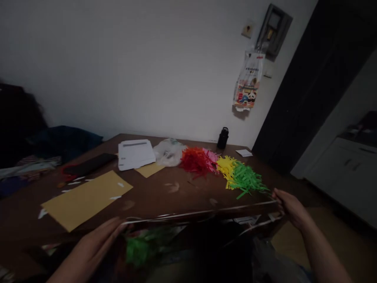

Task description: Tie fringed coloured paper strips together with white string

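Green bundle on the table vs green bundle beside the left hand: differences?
Place: the table bundle lies on the tabletop; the lower bundle shows below the front edge, beside the left hand.
Look: the table bundle is brighter, its strips distinct; the lower bundle is darker and blurred.
Shared: both are green.

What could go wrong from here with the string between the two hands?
The pale string runs nearly straight between the left hand and right hand, so it might slip from the fingers if pulled harder. The blurred green bundle below the left hand could catch on it. The right hand is close to the green strips on the table and may brush some loose.
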`<state>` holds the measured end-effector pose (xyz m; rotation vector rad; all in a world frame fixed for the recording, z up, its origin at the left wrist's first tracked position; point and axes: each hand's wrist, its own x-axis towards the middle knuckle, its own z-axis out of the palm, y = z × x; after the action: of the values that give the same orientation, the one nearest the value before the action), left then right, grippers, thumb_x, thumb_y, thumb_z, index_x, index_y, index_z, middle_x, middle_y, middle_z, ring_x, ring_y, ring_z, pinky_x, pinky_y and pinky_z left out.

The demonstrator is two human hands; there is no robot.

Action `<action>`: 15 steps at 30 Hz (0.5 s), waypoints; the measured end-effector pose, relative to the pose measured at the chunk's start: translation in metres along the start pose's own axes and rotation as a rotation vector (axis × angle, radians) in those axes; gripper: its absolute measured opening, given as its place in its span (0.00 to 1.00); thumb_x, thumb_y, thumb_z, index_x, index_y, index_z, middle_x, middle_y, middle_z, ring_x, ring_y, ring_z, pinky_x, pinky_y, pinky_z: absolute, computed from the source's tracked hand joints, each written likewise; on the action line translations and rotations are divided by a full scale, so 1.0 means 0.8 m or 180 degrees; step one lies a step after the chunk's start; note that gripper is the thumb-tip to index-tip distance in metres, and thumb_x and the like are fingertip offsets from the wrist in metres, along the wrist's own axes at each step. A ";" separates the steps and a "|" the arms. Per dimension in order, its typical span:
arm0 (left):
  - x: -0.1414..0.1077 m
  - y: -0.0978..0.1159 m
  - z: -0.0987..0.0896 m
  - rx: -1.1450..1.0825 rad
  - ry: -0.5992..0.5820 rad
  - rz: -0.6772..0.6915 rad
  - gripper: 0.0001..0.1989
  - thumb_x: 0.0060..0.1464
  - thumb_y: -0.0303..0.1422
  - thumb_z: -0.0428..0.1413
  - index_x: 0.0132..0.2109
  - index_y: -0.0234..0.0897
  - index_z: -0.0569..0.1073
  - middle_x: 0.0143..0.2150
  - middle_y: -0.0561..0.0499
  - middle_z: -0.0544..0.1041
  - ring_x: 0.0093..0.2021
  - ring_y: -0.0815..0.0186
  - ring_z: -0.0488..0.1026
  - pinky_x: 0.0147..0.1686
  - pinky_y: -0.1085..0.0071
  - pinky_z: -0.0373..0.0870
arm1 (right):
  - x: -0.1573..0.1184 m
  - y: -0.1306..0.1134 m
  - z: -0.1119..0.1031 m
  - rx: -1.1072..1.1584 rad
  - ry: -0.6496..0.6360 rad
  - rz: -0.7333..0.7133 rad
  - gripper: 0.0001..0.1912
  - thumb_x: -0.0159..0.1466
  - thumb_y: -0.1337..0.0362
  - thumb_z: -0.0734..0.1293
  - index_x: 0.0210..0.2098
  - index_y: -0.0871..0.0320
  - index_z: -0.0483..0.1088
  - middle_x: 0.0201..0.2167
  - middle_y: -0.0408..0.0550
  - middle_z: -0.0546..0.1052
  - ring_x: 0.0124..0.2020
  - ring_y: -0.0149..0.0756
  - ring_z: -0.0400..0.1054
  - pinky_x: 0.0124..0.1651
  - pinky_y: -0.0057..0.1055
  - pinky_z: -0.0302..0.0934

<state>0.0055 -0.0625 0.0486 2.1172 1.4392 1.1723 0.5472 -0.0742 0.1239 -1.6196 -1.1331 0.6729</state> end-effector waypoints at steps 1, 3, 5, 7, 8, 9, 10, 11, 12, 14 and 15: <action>-0.001 0.011 -0.006 0.0118 -0.0022 0.0034 0.15 0.58 0.47 0.51 0.42 0.47 0.78 0.42 0.52 0.84 0.42 0.57 0.81 0.42 0.71 0.77 | 0.001 0.005 -0.001 -0.0179 0.0110 0.0032 0.19 0.54 0.48 0.68 0.18 0.54 0.61 0.16 0.40 0.58 0.20 0.37 0.59 0.24 0.33 0.53; -0.001 0.034 -0.008 0.0349 -0.0163 0.0104 0.15 0.58 0.47 0.51 0.40 0.46 0.78 0.41 0.52 0.84 0.40 0.58 0.81 0.41 0.72 0.77 | -0.008 0.002 0.015 -0.0526 0.0274 -0.0110 0.15 0.52 0.55 0.70 0.17 0.54 0.64 0.20 0.48 0.66 0.31 0.48 0.68 0.35 0.40 0.60; 0.000 0.056 -0.001 0.0537 -0.0363 0.0123 0.13 0.58 0.45 0.53 0.40 0.47 0.79 0.41 0.52 0.84 0.41 0.57 0.81 0.41 0.72 0.76 | -0.037 -0.017 0.057 -0.0942 0.0165 -0.0727 0.06 0.53 0.59 0.68 0.25 0.56 0.72 0.32 0.54 0.74 0.41 0.51 0.69 0.47 0.45 0.61; 0.001 0.074 0.011 0.0620 -0.0640 0.0155 0.12 0.59 0.43 0.52 0.41 0.47 0.79 0.43 0.51 0.84 0.43 0.57 0.81 0.43 0.71 0.75 | -0.080 -0.046 0.117 -0.1006 -0.0753 -0.1566 0.14 0.60 0.60 0.65 0.44 0.55 0.74 0.47 0.55 0.75 0.50 0.47 0.69 0.56 0.44 0.59; 0.001 0.081 0.017 0.0609 -0.0793 0.0188 0.13 0.60 0.41 0.51 0.43 0.47 0.79 0.44 0.51 0.83 0.44 0.57 0.80 0.45 0.70 0.75 | -0.103 -0.061 0.149 -0.0938 -0.1217 -0.1743 0.17 0.61 0.62 0.65 0.49 0.53 0.72 0.52 0.52 0.74 0.53 0.45 0.67 0.58 0.41 0.58; 0.001 0.088 0.022 0.0577 -0.0926 0.0228 0.13 0.62 0.40 0.49 0.45 0.48 0.78 0.45 0.50 0.82 0.45 0.57 0.79 0.46 0.69 0.74 | -0.124 -0.074 0.181 -0.0901 -0.1648 -0.1780 0.23 0.60 0.64 0.67 0.56 0.51 0.68 0.57 0.50 0.71 0.58 0.43 0.64 0.61 0.39 0.56; 0.001 0.093 0.027 0.0531 -0.1038 0.0276 0.14 0.62 0.39 0.49 0.47 0.48 0.78 0.46 0.50 0.82 0.47 0.57 0.78 0.48 0.69 0.73 | -0.141 -0.085 0.212 -0.0814 -0.2015 -0.1747 0.31 0.59 0.64 0.70 0.61 0.49 0.62 0.61 0.48 0.67 0.61 0.42 0.61 0.63 0.38 0.55; 0.000 0.098 0.029 0.0473 -0.1121 0.0316 0.14 0.62 0.37 0.49 0.49 0.49 0.77 0.48 0.49 0.81 0.48 0.57 0.78 0.49 0.69 0.72 | -0.154 -0.092 0.240 -0.0676 -0.2294 -0.1862 0.37 0.57 0.62 0.72 0.64 0.51 0.60 0.63 0.50 0.66 0.62 0.44 0.60 0.63 0.39 0.54; -0.001 0.102 0.030 0.0400 -0.1172 0.0348 0.14 0.61 0.36 0.50 0.51 0.49 0.76 0.49 0.49 0.80 0.49 0.57 0.77 0.49 0.69 0.71 | -0.162 -0.096 0.265 -0.0623 -0.2522 -0.2003 0.41 0.57 0.61 0.73 0.66 0.55 0.56 0.64 0.54 0.64 0.63 0.46 0.59 0.63 0.39 0.54; -0.003 0.107 0.028 0.0230 -0.1184 0.0338 0.13 0.60 0.34 0.51 0.48 0.48 0.77 0.45 0.50 0.81 0.46 0.59 0.78 0.46 0.71 0.72 | -0.165 -0.094 0.302 -0.0576 -0.2695 -0.2184 0.33 0.57 0.63 0.71 0.61 0.59 0.64 0.55 0.55 0.74 0.53 0.45 0.68 0.55 0.35 0.61; -0.004 0.108 0.025 0.0136 -0.1153 0.0307 0.12 0.60 0.34 0.51 0.45 0.47 0.78 0.42 0.51 0.81 0.44 0.60 0.78 0.44 0.73 0.72 | -0.163 -0.091 0.314 -0.0617 -0.2711 -0.2267 0.23 0.59 0.64 0.70 0.54 0.60 0.71 0.47 0.53 0.78 0.45 0.42 0.72 0.49 0.32 0.63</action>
<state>0.0736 -0.0998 0.0920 2.3030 1.2186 0.7404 0.2565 -0.0853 0.0939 -0.9230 -2.2968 0.7915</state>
